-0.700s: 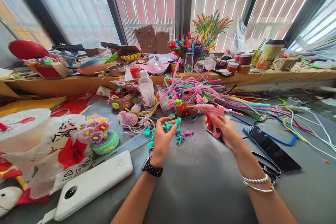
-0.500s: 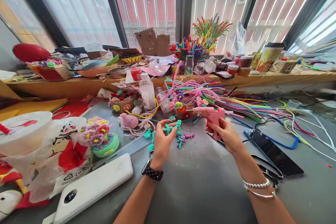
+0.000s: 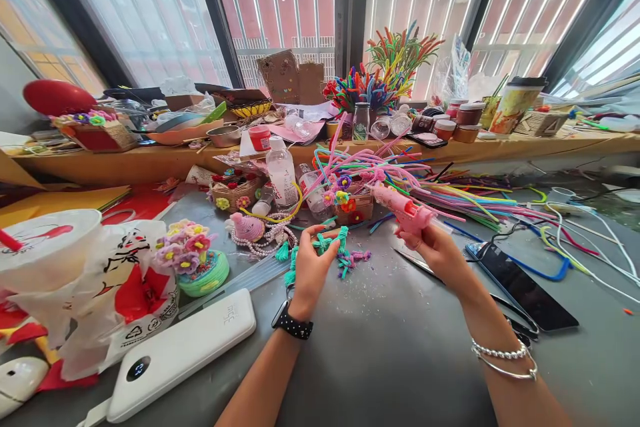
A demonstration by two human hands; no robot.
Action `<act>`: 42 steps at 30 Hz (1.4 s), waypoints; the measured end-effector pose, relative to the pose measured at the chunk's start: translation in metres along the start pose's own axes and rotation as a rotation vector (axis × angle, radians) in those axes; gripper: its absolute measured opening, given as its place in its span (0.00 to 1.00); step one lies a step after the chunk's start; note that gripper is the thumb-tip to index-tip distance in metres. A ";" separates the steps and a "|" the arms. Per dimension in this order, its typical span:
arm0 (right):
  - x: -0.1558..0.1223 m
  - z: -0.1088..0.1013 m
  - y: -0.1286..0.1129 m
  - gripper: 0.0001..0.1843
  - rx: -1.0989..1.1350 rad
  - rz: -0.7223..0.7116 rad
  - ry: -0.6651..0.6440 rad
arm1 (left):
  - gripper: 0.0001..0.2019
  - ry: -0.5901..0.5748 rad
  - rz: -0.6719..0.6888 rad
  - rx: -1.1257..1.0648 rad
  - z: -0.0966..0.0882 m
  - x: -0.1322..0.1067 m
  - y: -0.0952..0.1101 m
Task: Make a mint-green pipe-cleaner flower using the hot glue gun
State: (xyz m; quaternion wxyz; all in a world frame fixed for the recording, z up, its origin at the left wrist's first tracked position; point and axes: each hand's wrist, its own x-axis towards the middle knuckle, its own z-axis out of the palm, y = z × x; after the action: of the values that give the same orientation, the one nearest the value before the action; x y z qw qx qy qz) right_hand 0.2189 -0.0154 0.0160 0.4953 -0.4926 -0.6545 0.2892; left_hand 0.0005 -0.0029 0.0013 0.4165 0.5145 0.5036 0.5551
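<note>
My left hand (image 3: 314, 270) pinches a teal pipe-cleaner piece (image 3: 344, 247) between thumb and fingers, over the middle of the grey table. Short purple pipe-cleaner bits (image 3: 361, 256) lie just right of it. In my right hand (image 3: 440, 255) is a pink glue gun (image 3: 407, 207), gripped by its handle, the nozzle tilted up and away to the left. Behind the nozzle stands a woven basket (image 3: 363, 207) with small colourful flowers on it. A pair of scissors (image 3: 413, 260) rests on the table, partly covered by my right hand.
Left of my arms lie a white power bank (image 3: 185, 357), a green pot of fuzzy flowers (image 3: 205, 273) and a plastic bag (image 3: 130, 280). A phone (image 3: 530, 293) lies at right. Beyond are a plastic bottle (image 3: 281, 173), a pink pipe-cleaner pile (image 3: 440, 193) and a crowded wooden ledge (image 3: 170, 161).
The glue gun has turned in my right hand, from roughly level to nose up, with its rear swung toward me. My left hand keeps its hold nearly in place.
</note>
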 end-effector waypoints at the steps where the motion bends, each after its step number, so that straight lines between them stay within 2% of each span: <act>1: 0.000 -0.001 0.000 0.15 -0.038 -0.051 0.028 | 0.21 -0.007 0.006 -0.011 0.000 0.000 0.000; 4: -0.001 -0.002 0.002 0.17 -0.204 -0.188 0.142 | 0.21 -0.010 0.017 -0.049 0.001 0.000 -0.003; 8: -0.002 0.000 0.005 0.20 -0.479 -0.291 0.254 | 0.20 0.008 0.010 -0.066 0.001 0.001 -0.003; 12: 0.000 0.003 0.011 0.21 -0.710 -0.351 0.228 | 0.19 0.010 0.020 -0.021 0.001 0.000 -0.002; 16: 0.000 0.006 0.018 0.19 -0.798 -0.414 0.195 | 0.20 0.016 0.013 -0.065 0.002 -0.001 -0.002; 20: -0.004 0.011 0.028 0.11 -0.951 -0.454 0.182 | 0.20 0.007 0.013 -0.086 0.002 0.000 -0.004; 23: -0.008 0.013 0.034 0.06 -1.023 -0.444 0.189 | 0.20 -0.008 0.037 -0.048 0.002 0.001 -0.005; 28: -0.009 0.019 0.038 0.08 -1.123 -0.341 0.224 | 0.20 -0.012 0.041 -0.044 0.002 0.001 -0.005; 31: -0.006 0.023 0.042 0.08 -1.204 -0.297 0.292 | 0.20 -0.014 0.035 -0.060 0.002 0.000 -0.006; 35: -0.004 0.028 0.052 0.07 -1.253 -0.322 0.360 | 0.20 -0.018 0.030 -0.019 0.002 0.001 -0.007; 42: -0.006 0.028 0.052 0.09 -1.310 -0.317 0.287 | 0.20 -0.029 0.017 -0.052 0.002 0.001 -0.005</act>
State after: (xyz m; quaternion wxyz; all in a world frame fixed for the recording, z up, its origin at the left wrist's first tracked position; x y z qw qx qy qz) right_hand 0.2111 0.0002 -0.0409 0.2135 -0.6221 -0.6864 -0.3103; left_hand 0.0018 -0.0008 -0.0040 0.4325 0.5157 0.4785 0.5640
